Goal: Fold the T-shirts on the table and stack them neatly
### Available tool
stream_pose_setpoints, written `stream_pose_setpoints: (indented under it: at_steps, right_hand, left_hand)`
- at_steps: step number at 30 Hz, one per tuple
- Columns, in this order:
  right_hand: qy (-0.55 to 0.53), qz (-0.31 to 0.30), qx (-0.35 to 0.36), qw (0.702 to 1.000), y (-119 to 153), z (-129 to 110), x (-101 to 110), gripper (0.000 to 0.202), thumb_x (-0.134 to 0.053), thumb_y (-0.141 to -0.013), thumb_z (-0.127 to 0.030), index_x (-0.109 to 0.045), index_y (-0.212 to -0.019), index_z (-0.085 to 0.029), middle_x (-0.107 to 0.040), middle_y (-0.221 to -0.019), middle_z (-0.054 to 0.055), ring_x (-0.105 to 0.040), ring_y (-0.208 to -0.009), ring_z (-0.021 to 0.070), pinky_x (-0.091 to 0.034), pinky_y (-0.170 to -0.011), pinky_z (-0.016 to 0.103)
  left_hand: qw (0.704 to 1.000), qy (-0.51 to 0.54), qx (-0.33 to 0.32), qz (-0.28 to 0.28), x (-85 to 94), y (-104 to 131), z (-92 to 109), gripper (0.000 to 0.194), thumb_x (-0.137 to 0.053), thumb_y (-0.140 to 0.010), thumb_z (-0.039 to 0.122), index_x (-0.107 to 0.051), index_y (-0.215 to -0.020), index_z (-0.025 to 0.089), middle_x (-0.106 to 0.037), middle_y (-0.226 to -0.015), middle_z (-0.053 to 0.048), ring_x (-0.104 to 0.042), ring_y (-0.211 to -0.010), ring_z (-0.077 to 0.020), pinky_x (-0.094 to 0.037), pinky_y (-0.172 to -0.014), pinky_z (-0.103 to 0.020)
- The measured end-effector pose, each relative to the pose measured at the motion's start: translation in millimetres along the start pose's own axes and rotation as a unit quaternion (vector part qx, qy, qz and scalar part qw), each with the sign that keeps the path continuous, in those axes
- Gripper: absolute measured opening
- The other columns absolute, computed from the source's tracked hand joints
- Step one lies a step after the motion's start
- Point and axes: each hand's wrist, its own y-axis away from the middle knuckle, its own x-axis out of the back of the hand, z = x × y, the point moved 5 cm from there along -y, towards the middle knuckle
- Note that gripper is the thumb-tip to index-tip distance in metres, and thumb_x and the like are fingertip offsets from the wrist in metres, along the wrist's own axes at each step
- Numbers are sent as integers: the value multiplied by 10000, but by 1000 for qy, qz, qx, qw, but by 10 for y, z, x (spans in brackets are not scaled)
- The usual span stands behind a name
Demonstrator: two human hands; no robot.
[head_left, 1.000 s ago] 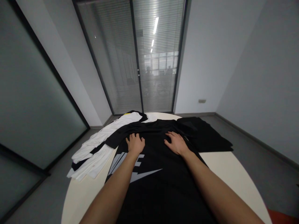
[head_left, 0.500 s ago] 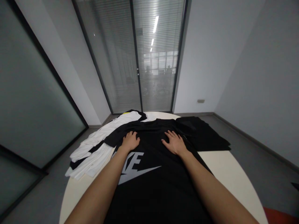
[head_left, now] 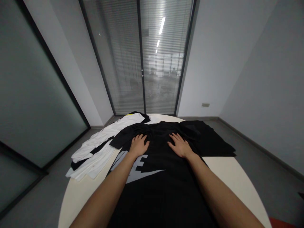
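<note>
A black T-shirt (head_left: 161, 193) with a large grey printed logo lies spread over the table, its collar end away from me. My left hand (head_left: 139, 146) rests flat on its upper left part, fingers spread, just above the lettering. On the upper right part lies my right hand (head_left: 180, 145), palm down with the fingers apart. Small wrinkles run through the cloth near the collar and by my left hand. My left forearm covers part of the logo.
White and black garments (head_left: 99, 145) lie in a loose heap on the left of the round cream table (head_left: 234, 177). Dark folded clothing (head_left: 211, 139) lies at the right, touching the shirt's sleeve. Beyond the table are a glass partition with blinds (head_left: 161, 88) and grey walls.
My left hand has slid a little to the right over the shirt, and the cloth near it has bunched slightly. My right hand has hardly moved. The view has shifted slightly.
</note>
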Motion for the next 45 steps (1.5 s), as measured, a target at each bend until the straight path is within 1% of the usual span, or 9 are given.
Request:
stream_pose_setpoints:
  at_steps: [3,6,13,21,26,31,35,40,45]
  right_hand:
    - [-8,8,-6,1000,27,-8,26,655,-343,-986,-598,-390,-1543,-257,-254,-1665,34,-168,-1542,268,-274,-1174,591]
    - [-13,12,-15,1000,44,-33,43,660,-351,-982,-604,-398,-1539,-252,-256,-1664,47,-168,-1540,278,-281,-1166,596]
    - [-3,10,-27,1000,111,-55,35,682,-350,-977,-609,-373,-1557,-251,-241,-1670,49,-143,-1542,293,-250,-1176,580]
    - [17,8,-39,999,290,-110,27,730,-324,-968,-642,-320,-1585,-253,-189,-1685,43,-91,-1551,304,-144,-1213,543]
    - [38,-13,-49,998,448,-197,2,764,-300,-960,-663,-266,-1607,-258,-168,-1690,50,-65,-1552,331,-58,-1218,558]
    - [65,-73,-63,993,512,-388,138,864,-354,-910,-727,-306,-1590,-197,-244,-1653,155,-168,-1505,439,-116,-1157,660]
    - [75,-88,-57,992,427,-461,222,952,-468,-825,-796,-419,-1520,-148,-394,-1546,232,-344,-1417,459,-179,-1141,636]
    - [18,-73,-74,994,250,-334,46,970,-243,-855,-865,-235,-1612,-259,-93,-1700,82,17,-1538,419,-11,-1187,646]
    - [11,-101,-85,991,166,-308,-45,1044,-240,-801,-920,-133,-1630,-296,11,-1706,59,99,-1526,438,55,-1166,681]
  left_hand:
    - [1000,13,-13,-1,103,-5,-304,447,-407,-1005,377,-619,-1365,218,-567,-1471,-57,-501,-1366,-212,-374,-1158,-348]
    - [1000,7,12,17,141,41,-432,486,-319,-1031,328,-592,-1391,149,-601,-1418,-116,-542,-1322,-224,-397,-1140,-367]
    - [997,-58,44,-20,18,225,-271,619,-356,-990,579,-428,-1534,292,-389,-1599,-122,-312,-1472,-411,-258,-1140,-668]
    - [989,-87,72,-94,66,403,-249,698,-253,-978,643,-273,-1595,316,-239,-1662,-139,-193,-1509,-456,-193,-1130,-720]
    - [976,-147,85,-134,235,501,-92,721,-336,-956,602,-441,-1521,167,-371,-1576,-247,-358,-1416,-507,-298,-1078,-682]
    - [976,-177,122,-47,390,389,198,575,-410,-959,507,-642,-1269,82,-609,-1303,-277,-503,-1274,-484,-356,-1027,-639]
    - [995,-89,31,33,285,247,396,519,-336,-1014,454,-624,-1277,111,-606,-1334,-212,-558,-1240,-346,-389,-1077,-483]
    - [1000,-20,5,-4,31,145,230,563,-317,-1035,483,-449,-1499,194,-427,-1576,-126,-380,-1452,-323,-288,-1184,-502]
    - [999,-26,30,-33,-34,132,31,641,-305,-1010,577,-359,-1565,262,-294,-1648,-102,-246,-1513,-376,-188,-1198,-605]
